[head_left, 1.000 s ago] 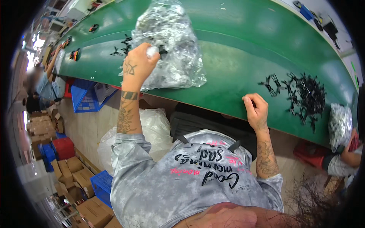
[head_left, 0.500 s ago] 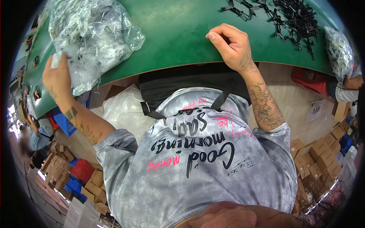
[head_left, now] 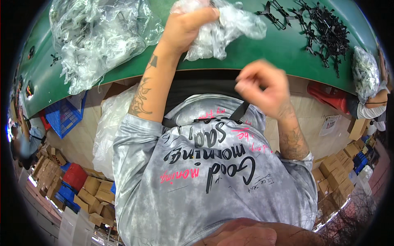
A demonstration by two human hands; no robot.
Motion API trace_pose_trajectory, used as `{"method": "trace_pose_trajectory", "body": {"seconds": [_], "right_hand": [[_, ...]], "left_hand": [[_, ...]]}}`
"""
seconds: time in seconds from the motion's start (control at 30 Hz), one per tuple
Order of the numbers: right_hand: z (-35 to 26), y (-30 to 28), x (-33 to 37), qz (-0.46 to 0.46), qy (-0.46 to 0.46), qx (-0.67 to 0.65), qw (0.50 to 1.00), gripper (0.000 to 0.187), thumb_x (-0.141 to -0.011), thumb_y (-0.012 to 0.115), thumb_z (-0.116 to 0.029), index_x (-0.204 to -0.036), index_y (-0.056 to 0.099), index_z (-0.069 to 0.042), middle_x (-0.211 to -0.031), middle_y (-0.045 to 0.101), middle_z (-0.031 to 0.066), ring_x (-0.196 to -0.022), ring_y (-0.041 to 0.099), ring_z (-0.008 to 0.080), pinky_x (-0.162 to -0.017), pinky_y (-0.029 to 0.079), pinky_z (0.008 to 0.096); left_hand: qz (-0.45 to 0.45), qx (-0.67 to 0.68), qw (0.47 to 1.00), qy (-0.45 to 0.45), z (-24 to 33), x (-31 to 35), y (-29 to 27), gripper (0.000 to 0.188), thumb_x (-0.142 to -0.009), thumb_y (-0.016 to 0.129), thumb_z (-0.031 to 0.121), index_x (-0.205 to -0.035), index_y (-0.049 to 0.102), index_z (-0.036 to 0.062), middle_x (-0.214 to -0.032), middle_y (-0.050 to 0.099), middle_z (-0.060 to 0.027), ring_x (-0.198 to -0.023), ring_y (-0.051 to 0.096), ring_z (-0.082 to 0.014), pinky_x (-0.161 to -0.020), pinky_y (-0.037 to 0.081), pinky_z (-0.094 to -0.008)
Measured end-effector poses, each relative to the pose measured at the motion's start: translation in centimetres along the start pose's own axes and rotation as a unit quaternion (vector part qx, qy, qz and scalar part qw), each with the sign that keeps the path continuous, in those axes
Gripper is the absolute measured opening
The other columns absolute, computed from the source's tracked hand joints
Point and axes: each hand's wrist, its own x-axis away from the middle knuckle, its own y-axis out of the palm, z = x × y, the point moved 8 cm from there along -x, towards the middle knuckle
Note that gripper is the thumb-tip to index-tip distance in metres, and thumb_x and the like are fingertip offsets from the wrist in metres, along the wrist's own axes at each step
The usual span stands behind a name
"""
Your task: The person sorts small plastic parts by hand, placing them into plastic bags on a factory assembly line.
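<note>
My left hand (head_left: 186, 26) is closed on a crumpled clump of clear plastic bags (head_left: 230, 30) above the green table. What the clump contains, if anything, I cannot make out. Blurred by motion, my right hand (head_left: 264, 88) hovers just off the table's near edge. Its fingers curl in toward the thumb, and nothing shows between them. A big clear plastic sack (head_left: 108, 37), stuffed with more crumpled plastic, lies on the left of the table.
Black plastic frame-like parts (head_left: 330, 30) lie heaped at the table's (head_left: 246, 55) far right. Beside them, another person's arm (head_left: 377, 98) is near a filled clear bag (head_left: 365, 74). A blue crate (head_left: 65, 117), a red stool (head_left: 328, 96) and cardboard boxes (head_left: 334, 166) are below.
My left hand has swung right from the big sack to the table's middle, bringing the clump of plastic bags. My right hand has come down toward me, off the tabletop.
</note>
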Motion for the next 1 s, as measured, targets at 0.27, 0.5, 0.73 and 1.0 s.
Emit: {"method": "trace_pose_trajectory", "body": {"seconds": [0.27, 0.5, 0.73, 1.0], "right_hand": [[7.1, 6.8, 0.8, -0.294, 0.042, 0.129, 0.946, 0.034, -0.086, 0.079, -0.024, -0.11, 0.076, 0.0, -0.101, 0.074, 0.0177, -0.089, 0.071, 0.0319, -0.081, 0.055, 0.0384], [2.6, 6.6, 0.7, -0.29, 0.068, 0.126, 0.946, 0.022, -0.083, 0.077, -0.017, -0.094, 0.077, 0.001, -0.093, 0.074, 0.0141, -0.081, 0.071, 0.025, -0.075, 0.055, 0.0349], [2.8, 5.6, 2.4, -0.364, 0.122, 0.193, 0.903, 0.036, -0.074, 0.077, -0.021, -0.103, 0.074, -0.001, -0.085, 0.074, 0.0137, -0.079, 0.073, 0.0263, -0.074, 0.056, 0.0354], [0.1, 7.7, 2.8, -0.358, 0.027, 0.327, 0.874, 0.032, -0.08, 0.067, -0.028, -0.096, 0.071, 0.0, -0.09, 0.074, 0.0158, -0.091, 0.072, 0.0348, -0.085, 0.055, 0.043]], "left_hand": [[0.008, -0.131, 0.991, 0.034, 0.6, -0.2, 1.3, 0.011, -0.09, 0.071, 0.004, -0.086, 0.06, 0.006, -0.079, 0.061, -0.0006, -0.073, 0.057, -0.0105, -0.064, 0.046, -0.0279], [-0.018, 0.005, 1.0, -0.004, -0.6, -0.4, 0.6, 0.011, -0.09, 0.07, 0.005, -0.086, 0.06, 0.0057, -0.079, 0.062, -0.0006, -0.07, 0.057, -0.0101, -0.062, 0.046, -0.0275], [-0.026, -0.017, 0.999, 0.015, 0.3, -0.5, 0.9, 0.009, -0.092, 0.068, 0.006, -0.086, 0.062, 0.0051, -0.081, 0.065, -0.0027, -0.071, 0.059, -0.0111, -0.062, 0.047, -0.028], [0.009, 0.035, 0.998, -0.044, -1.0, -0.5, 0.7, 0.025, -0.089, 0.068, 0.012, -0.11, 0.066, -0.0011, -0.099, 0.072, -0.0101, -0.085, 0.071, -0.0171, -0.076, 0.058, -0.0317]]}}
